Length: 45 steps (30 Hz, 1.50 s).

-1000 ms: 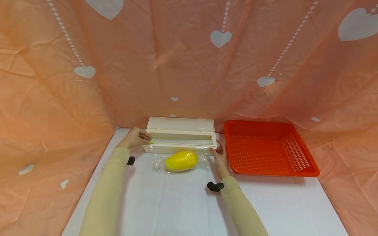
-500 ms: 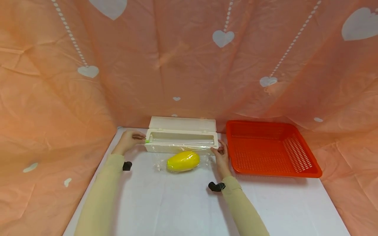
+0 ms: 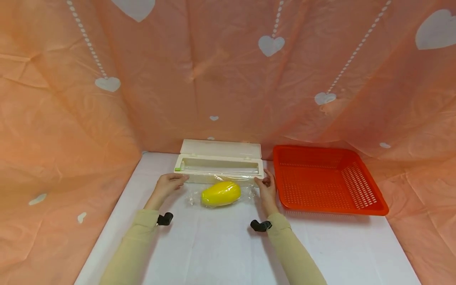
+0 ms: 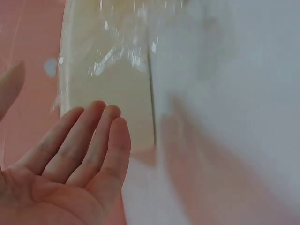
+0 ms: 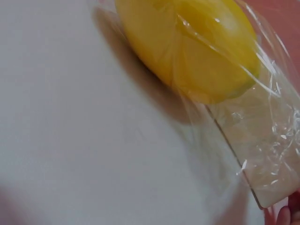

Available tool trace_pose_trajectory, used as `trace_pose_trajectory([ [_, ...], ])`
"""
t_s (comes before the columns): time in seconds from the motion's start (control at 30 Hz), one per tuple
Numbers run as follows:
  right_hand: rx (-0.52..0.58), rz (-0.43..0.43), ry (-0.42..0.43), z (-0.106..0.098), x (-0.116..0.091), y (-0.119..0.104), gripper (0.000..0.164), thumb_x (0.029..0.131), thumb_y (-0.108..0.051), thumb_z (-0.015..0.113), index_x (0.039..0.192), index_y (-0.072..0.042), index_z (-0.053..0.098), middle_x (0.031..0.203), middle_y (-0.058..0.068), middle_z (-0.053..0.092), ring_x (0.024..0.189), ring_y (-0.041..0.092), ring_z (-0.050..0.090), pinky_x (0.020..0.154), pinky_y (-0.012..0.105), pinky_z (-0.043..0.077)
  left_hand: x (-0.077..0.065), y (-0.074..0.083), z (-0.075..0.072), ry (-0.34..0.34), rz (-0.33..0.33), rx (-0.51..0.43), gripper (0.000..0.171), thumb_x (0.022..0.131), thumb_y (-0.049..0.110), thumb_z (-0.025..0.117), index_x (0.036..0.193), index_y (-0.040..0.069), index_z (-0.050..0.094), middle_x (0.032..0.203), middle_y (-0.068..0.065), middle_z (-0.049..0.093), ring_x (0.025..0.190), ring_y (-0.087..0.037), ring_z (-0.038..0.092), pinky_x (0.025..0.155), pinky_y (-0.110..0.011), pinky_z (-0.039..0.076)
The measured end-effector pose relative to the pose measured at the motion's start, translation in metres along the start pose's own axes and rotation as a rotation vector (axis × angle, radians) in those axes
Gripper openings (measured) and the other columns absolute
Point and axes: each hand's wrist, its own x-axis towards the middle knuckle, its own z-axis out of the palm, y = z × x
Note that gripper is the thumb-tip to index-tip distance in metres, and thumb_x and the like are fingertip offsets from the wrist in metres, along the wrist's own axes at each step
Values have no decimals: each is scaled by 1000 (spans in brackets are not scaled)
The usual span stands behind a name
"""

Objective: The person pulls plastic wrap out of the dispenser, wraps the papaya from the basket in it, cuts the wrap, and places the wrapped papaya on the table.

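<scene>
A white cling film dispenser (image 3: 221, 179) stands at the back of the table with its lid (image 3: 221, 148) raised. Its green slide cutter (image 3: 177, 169) sits at the left end of the front edge. Clear cling film (image 3: 248, 192) lies over the front wall and around a yellow papaya-like fruit (image 3: 221, 194) on the table. My left hand (image 3: 170, 185) is at the dispenser's front left corner, fingers extended; in the left wrist view its palm (image 4: 61, 197) holds nothing. My right hand (image 3: 266, 188) grips the dispenser's front right corner, thumb in front; only its fingertips (image 5: 284, 216) show in the right wrist view.
A red perforated plastic basket (image 3: 327, 211) stands close to the right of my right hand. The white table (image 3: 213, 249) extends towards me. An orange cloth with white hearts (image 3: 228, 79) hangs behind and at both sides.
My left hand moved left with the green cutter to the dispenser's end, then let go and came forward to the front left corner. My right hand kept its place.
</scene>
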Motion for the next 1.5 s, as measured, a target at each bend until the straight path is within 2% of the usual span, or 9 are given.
trace_pose_trajectory([
  [0.2, -31, 37, 26, -1, 0, -2, 58, 86, -11, 72, 133, 0, 40, 96, 5, 38, 89, 17, 38, 75, 24, 34, 2, -1, 17, -3, 15, -137, 42, 89, 21, 70, 115, -10, 59, 106, -19, 68, 96, -30, 64, 83, -38, 54],
  [0.43, -36, 189, 42, -2, -6, -7, 43, 84, -23, 76, 103, -6, 42, 89, 3, 42, 81, 16, 43, 67, 24, 38, 1, -1, 22, 23, 29, -245, 35, 90, 13, 68, 115, -9, 60, 101, -17, 69, 88, -22, 67, 84, -41, 53],
  [0.57, -38, 226, 10, -6, -10, -8, 38, 85, -27, 74, 102, -4, 48, 88, 3, 53, 81, 17, 51, 68, 24, 44, -1, 0, 22, 20, 37, -243, 35, 90, 14, 68, 116, -8, 60, 102, -15, 70, 87, -17, 66, 86, -42, 52],
  [0.8, -92, 206, -100, -15, -14, -10, 32, 93, -20, 65, 112, 4, 60, 90, 3, 60, 73, 12, 50, 63, 20, 44, -6, 2, 19, 22, 77, -187, 30, 90, 12, 68, 113, -5, 65, 100, -14, 70, 91, -30, 62, 78, -39, 52],
  [0.97, -25, 222, -163, -16, -15, -14, 25, 97, -14, 58, 112, 6, 60, 86, 3, 65, 62, 8, 55, 57, 18, 47, -10, 2, 18, -15, 69, -273, 30, 92, 8, 64, 117, -10, 61, 103, -18, 69, 94, -34, 64, 76, -35, 56],
  [1.1, 60, 225, -192, -15, -17, -15, 24, 99, -12, 54, 113, 7, 55, 91, 9, 67, 73, 12, 66, 71, 24, 56, -15, -2, 17, -66, 67, -408, 29, 93, -1, 59, 118, -16, 56, 103, -21, 66, 101, -38, 63, 83, -38, 54],
  [1.23, 133, 208, -196, -13, -19, -14, 22, 100, -11, 51, 110, 8, 53, 93, 12, 66, 83, 16, 67, 82, 29, 55, -23, -8, 15, -105, 87, -467, 30, 92, -3, 60, 116, -19, 54, 101, -17, 67, 97, -26, 66, 90, -41, 50],
  [1.4, 222, 195, -159, -11, -19, -10, 14, 98, -9, 53, 102, 5, 55, 87, 9, 64, 83, 18, 67, 85, 32, 53, -36, -15, 14, -128, 127, -413, 31, 90, 3, 66, 113, -17, 59, 103, -17, 68, 93, -15, 67, 92, -43, 49],
  [1.5, 266, 202, -140, -11, -19, -5, 12, 97, -8, 55, 100, 4, 55, 88, 8, 65, 84, 19, 67, 86, 33, 53, -46, -19, 14, -131, 174, -339, 30, 88, 8, 69, 109, -12, 65, 106, -21, 67, 95, -20, 66, 90, -40, 51],
])
